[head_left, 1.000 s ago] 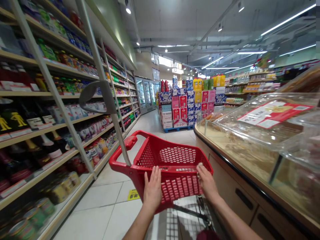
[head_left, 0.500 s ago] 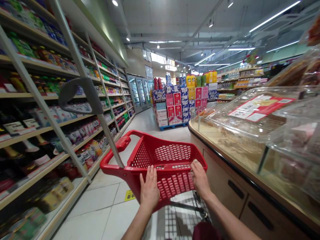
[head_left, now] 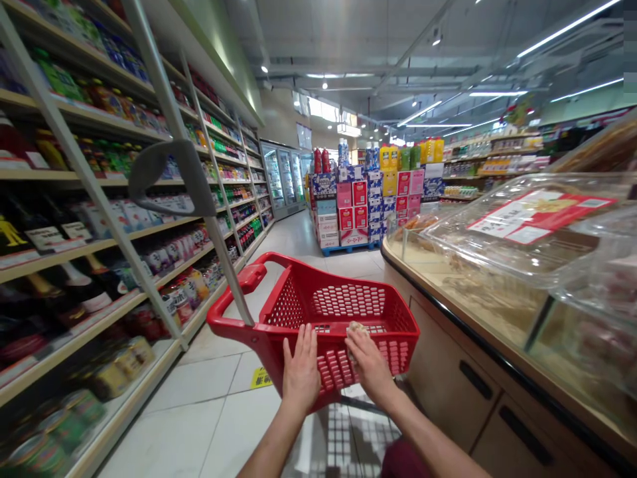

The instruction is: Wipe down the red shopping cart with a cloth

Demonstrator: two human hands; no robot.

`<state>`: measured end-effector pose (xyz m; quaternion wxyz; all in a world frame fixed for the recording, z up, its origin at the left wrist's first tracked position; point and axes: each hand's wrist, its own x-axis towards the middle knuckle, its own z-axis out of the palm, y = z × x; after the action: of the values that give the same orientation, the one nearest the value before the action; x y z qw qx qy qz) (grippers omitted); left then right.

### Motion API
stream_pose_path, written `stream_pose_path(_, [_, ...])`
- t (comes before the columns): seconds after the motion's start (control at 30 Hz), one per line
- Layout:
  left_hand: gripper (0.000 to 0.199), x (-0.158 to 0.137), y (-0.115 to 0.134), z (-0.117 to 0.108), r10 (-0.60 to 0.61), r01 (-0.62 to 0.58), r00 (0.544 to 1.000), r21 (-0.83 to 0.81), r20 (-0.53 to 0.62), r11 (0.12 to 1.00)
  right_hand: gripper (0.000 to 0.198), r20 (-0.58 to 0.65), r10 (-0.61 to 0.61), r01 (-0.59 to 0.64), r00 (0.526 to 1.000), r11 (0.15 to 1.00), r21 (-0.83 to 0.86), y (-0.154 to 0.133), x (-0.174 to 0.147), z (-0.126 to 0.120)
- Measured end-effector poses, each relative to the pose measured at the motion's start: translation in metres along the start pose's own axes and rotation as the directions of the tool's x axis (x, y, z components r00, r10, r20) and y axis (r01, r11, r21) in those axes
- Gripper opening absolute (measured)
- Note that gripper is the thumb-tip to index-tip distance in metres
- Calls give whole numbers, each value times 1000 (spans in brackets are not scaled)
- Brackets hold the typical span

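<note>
Right hand [head_left: 369,364] shifted leftward along red perforated plastic trolley [head_left: 393,336], grasping crumpled whitish wad [head_left: 357,327]; left hand [head_left: 301,372] flat, gripping nothing. Red-and-white paper label [head_left: 542,216]: characters blurred.

No wording is legible. A red-and-white label [head_left: 540,216] on a clear plastic container [head_left: 478,255] bears small dark characters and, at its right end, what is perhaps a barcode. Dark characters also stand on a yellow floor sticker [head_left: 261,378] just beside the red cart [head_left: 271,350]. Stacked red and pink cartons [head_left: 353,218] show pale printed squares, and dark bottles [head_left: 46,236] at the left carry white labels with blurred lettering.
</note>
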<state>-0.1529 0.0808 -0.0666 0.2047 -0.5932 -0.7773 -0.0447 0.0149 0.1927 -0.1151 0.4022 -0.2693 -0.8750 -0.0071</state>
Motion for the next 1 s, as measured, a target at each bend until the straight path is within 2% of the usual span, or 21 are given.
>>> stream_pose_path(0.03, [68,-1,-1,0,5,-5,1000,-1,3,1000,51,0,29,-29,1000,999,-16,2,1,-2])
stream_pose_path(0.07, [68,-1,-1,-1,9,-9,1000,-4,6,1000,50,-14,107,-107,994,993,-48,7,1,-5])
stream_pose_path(0.13, [69,-2,-2,0,17,-17,1000,-11,15,1000,47,-77,296,-303,952,947,-111,17,2,-10])
stream_pose_path(0.17, [69,-3,-2,0,16,-16,1000,-14,17,1000,46,-106,350,-361,931,924,-123,19,3,-11])
stream_pose_path(0.2, [69,-3,-2,0,14,-13,1000,-14,17,1000,46,-118,356,-369,927,922,-117,17,4,-10])
stream_pose_path(0.23, [69,-3,-2,1,11,-10,1000,-10,14,1000,47,-111,315,-326,942,940,-97,12,5,-7])
stream_pose_path(0.3, [69,-4,-2,1,10,-11,1000,3,3,1000,52,-63,156,-158,986,987,-33,-2,7,-1])
stream_pose_path(0.37, [70,-5,-3,2,23,-23,1000,14,0,1000,54,-13,40,-40,999,999,12,-8,7,2])
stream_pose_path(0.43, [69,-6,-4,3,35,-35,999,20,2,999,53,-1,92,-92,996,996,-22,0,5,-2])
stream_pose_path(0.5, [69,-7,-5,4,44,-44,999,25,-1,999,49,-49,242,-246,969,965,-97,13,1,-7])
stream_pose_path(0.57, [70,-7,-4,5,41,-41,999,30,-10,999,47,-109,304,-316,946,941,-123,17,-1,-7])
stream_pose_path(0.6, [70,-7,-4,5,36,-36,999,31,-13,999,47,-121,274,-288,954,951,-111,13,0,-5])
stream_pose_path(0.7, [70,-8,-4,5,32,-32,999,35,-14,999,52,-66,51,-53,997,998,-28,-8,5,3])
stream_pose_path(0.77, [70,-8,-6,4,41,-40,999,38,-13,998,54,-1,-2,2,1000,1000,-2,-11,7,1])
stream_pose_path(0.83, [70,-8,-7,3,46,-46,999,37,-8,998,52,27,122,-121,992,992,-47,1,5,-7])
stream_pose_path(0.9, [69,-8,-6,2,51,-51,999,27,1,998,47,-19,306,-306,952,945,-119,17,2,-14])
stream_pose_path(0.93, [68,-8,-6,1,51,-51,999,21,6,999,45,-54,357,-361,933,923,-135,21,1,-16])
stream_pose_path(1.0, [68,-8,-4,1,40,-40,999,16,7,999,45,-94,330,-339,939,935,-106,14,2,-12])
